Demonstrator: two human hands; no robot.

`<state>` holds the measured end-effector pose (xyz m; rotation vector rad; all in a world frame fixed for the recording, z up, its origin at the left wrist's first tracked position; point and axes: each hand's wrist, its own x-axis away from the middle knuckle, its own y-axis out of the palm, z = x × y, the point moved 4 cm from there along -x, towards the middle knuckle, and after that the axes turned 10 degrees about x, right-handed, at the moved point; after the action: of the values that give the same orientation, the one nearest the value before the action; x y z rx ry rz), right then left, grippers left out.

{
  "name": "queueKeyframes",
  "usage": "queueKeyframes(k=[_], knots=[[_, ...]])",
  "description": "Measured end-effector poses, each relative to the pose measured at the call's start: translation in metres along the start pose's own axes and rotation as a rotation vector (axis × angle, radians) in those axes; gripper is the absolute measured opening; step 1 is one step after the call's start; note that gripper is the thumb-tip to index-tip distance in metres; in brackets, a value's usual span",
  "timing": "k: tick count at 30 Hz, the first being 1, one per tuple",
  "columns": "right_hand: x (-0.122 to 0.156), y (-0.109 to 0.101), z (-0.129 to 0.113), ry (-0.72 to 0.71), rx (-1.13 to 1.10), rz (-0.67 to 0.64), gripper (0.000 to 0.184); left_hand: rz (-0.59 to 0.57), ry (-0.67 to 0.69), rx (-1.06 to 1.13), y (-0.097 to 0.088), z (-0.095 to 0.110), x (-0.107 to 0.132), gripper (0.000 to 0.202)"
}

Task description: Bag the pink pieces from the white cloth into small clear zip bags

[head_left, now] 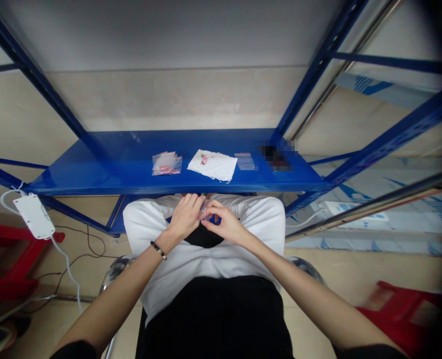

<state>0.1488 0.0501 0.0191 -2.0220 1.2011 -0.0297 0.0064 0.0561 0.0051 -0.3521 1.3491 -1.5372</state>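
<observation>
Over my lap, both hands meet on a small clear plastic bag (pixel 205 211). My left hand (pixel 185 215), with a beaded bracelet (pixel 158 250) at the wrist, is closed on the bag's left side. From the right, my right hand (pixel 226 222) pinches it between thumb and fingers. What the bag holds is too small to make out. Beyond my hands, a blue shelf (pixel 123 169) carries a zip bag of pink pieces (pixel 167 164), a white tissue (pixel 219 167) with small pink and gold bits (pixel 205 159), and a flat clear zip bag (pixel 245 161).
A dark blurred object (pixel 276 157) lies at the shelf's right end. Blue posts (pixel 310 75) rise at both sides. A white power box (pixel 34 215) hangs by its cable at the left. Red stools (pixel 15 264) stand on the floor at either side.
</observation>
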Motion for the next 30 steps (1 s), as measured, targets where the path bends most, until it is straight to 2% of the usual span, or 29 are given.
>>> queueKeyframes(k=[10,13,18,23,30], knots=[[-0.001,-0.005,0.01,0.077,-0.025,0.113,0.011,0.025,-0.052,0.0,-0.006,-0.001,-0.001,0.044],[-0.002,-0.004,0.009,0.045,-0.024,0.1,0.012,0.0,-0.049,0.035,-0.004,0.002,-0.001,0.046],[-0.001,0.0,0.005,0.026,0.007,0.065,0.019,-0.027,-0.033,0.06,-0.002,0.007,0.001,0.034],[0.0,-0.001,0.002,0.053,0.071,0.052,0.027,-0.025,-0.04,0.091,-0.003,0.008,0.002,0.043],[0.001,-0.003,0.001,0.034,0.215,0.056,0.029,-0.045,-0.035,0.078,-0.006,0.01,0.0,0.026]])
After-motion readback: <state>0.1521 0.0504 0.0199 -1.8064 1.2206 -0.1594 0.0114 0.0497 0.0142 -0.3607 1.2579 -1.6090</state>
